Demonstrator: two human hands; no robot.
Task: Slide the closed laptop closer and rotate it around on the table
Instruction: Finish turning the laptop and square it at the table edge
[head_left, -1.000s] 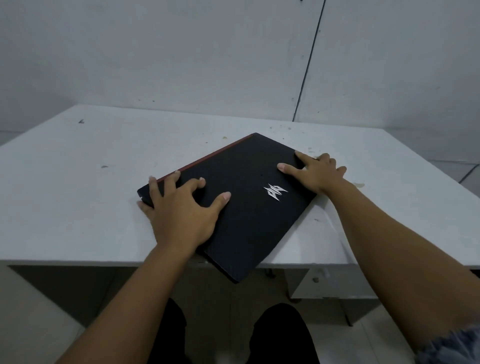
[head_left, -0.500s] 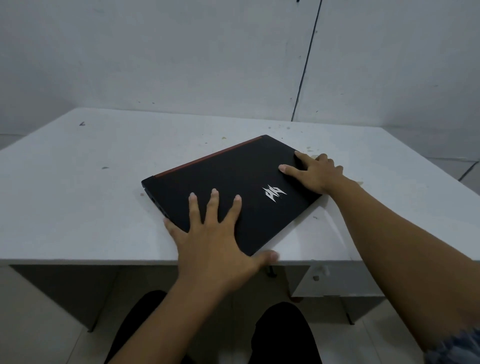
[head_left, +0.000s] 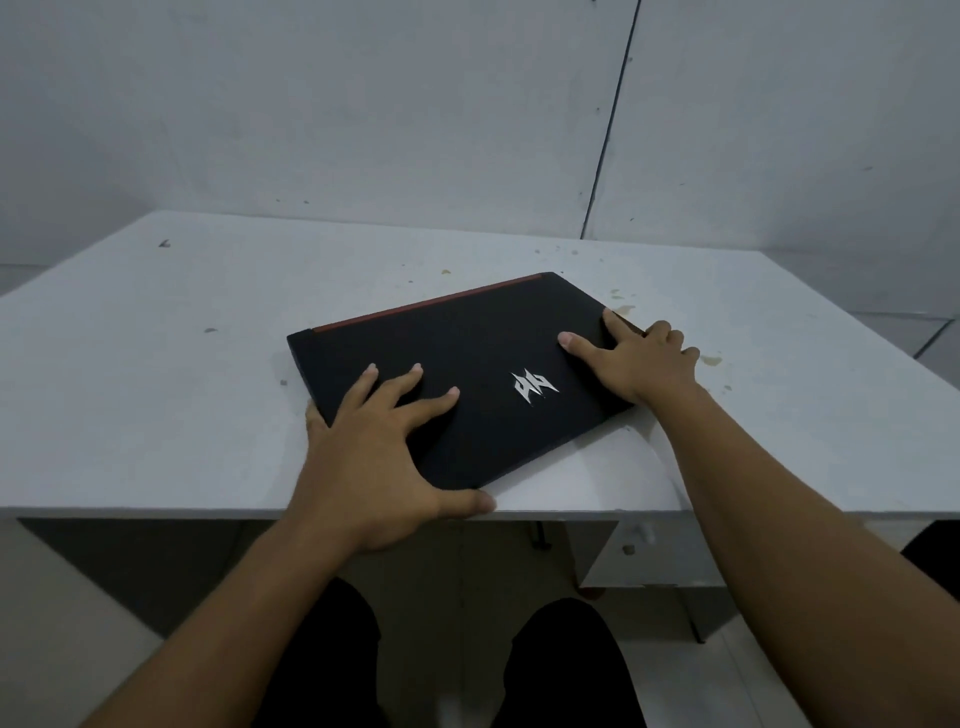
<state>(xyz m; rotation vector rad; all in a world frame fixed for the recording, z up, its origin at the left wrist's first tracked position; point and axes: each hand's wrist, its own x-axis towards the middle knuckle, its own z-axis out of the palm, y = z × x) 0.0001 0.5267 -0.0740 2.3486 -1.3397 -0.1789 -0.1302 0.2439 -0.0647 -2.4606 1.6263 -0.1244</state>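
Note:
The closed black laptop (head_left: 467, 353) lies skewed on the white table (head_left: 156, 389), close to the front edge. It has a red strip along its far edge and a silver logo on the lid. My left hand (head_left: 379, 462) covers its near-left corner, with spread fingers on the lid and the thumb along the front edge. My right hand (head_left: 639, 358) presses on the right side, thumb and forefinger on the lid and the other fingers wrapped over the edge.
A grey wall stands right behind the table. Small stains (head_left: 621, 301) dot the tabletop past the laptop's right corner. Under the table at the right is a white drawer unit (head_left: 639, 561). My legs in dark trousers (head_left: 561, 665) are below the front edge.
The laptop has turned clockwise, and its near corner no longer hangs over the table's front edge. My left hand shifted from the left corner to the near corner. My right hand stayed on the right edge.

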